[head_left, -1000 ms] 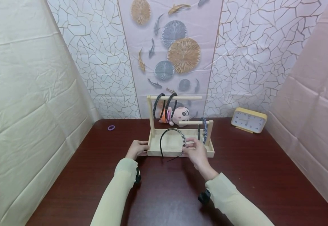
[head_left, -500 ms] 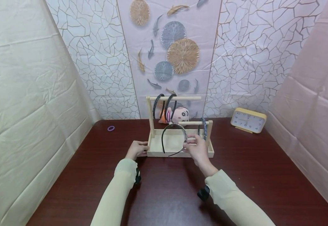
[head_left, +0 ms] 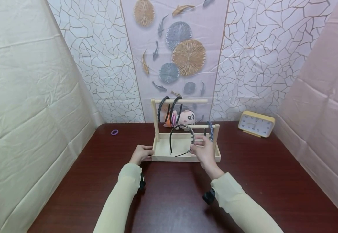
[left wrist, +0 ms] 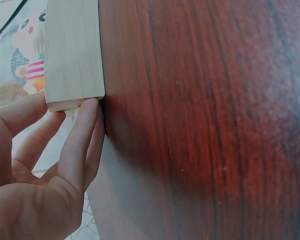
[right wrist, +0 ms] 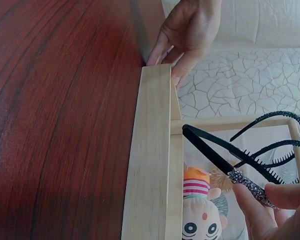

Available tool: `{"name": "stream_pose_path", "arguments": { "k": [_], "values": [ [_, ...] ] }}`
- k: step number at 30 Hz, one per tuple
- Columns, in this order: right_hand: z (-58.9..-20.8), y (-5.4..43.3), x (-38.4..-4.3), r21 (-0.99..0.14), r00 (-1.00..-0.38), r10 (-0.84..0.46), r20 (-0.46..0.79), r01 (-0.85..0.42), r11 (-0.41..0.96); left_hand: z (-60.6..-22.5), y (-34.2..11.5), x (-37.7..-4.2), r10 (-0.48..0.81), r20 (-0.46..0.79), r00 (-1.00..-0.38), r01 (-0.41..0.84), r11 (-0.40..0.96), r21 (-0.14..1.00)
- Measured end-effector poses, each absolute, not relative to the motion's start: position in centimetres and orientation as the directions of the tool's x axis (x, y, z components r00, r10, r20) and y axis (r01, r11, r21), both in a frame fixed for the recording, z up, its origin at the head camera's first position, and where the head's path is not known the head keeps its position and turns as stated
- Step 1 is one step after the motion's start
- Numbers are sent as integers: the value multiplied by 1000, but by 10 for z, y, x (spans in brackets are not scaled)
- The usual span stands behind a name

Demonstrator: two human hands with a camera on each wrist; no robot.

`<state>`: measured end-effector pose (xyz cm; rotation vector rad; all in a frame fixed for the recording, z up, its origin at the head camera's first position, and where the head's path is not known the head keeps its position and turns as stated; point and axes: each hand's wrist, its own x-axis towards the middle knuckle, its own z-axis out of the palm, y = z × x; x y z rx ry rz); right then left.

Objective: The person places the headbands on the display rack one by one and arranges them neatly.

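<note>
My right hand [head_left: 205,153] pinches a black toothed headband [head_left: 192,132] between thumb and fingers. In the right wrist view, glittery stones cover the held part of the headband [right wrist: 247,186]. Its loop stands over the tray of a pale wooden rack [head_left: 186,159], its crown near the free end of the lower bar. With fairly straight fingers my left hand [head_left: 140,153] touches the rack's left end, low by the table. Two black headbands [head_left: 173,108] hang on the upper bar, and a blue glittery headband [head_left: 211,131] hangs on the lower bar.
A plush doll [head_left: 186,117] lies behind the rack. A yellow-framed clock [head_left: 256,124] stands at the table's back right, and a purple ring [head_left: 114,132] lies at its back left. Patterned cloth rises behind the dark red table [head_left: 169,200].
My right hand has lifted the headband away from me and slightly to the right, from the tray's front edge to over the tray. My left hand stays at the rack's end.
</note>
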<state>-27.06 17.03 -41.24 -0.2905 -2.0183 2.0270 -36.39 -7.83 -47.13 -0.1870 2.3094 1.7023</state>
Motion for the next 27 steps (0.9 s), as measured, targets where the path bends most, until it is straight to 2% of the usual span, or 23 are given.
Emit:
{"name": "stream_pose_path", "arguments": {
  "k": [6,16,27],
  "values": [
    [-413,173,-274,-998,-935,350,61,-47,49,-470,-78,-363,50,-291,-955,-264,301,917],
    [-413,176,-278,-998,-926,372,65,-57,32,-470,-78,-363,61,-292,-955,-262,296,919],
    [-415,177,-278,-996,-917,392,66,-36,84,-471,-79,-364,47,-295,-954,-266,314,911]
  ]
}}
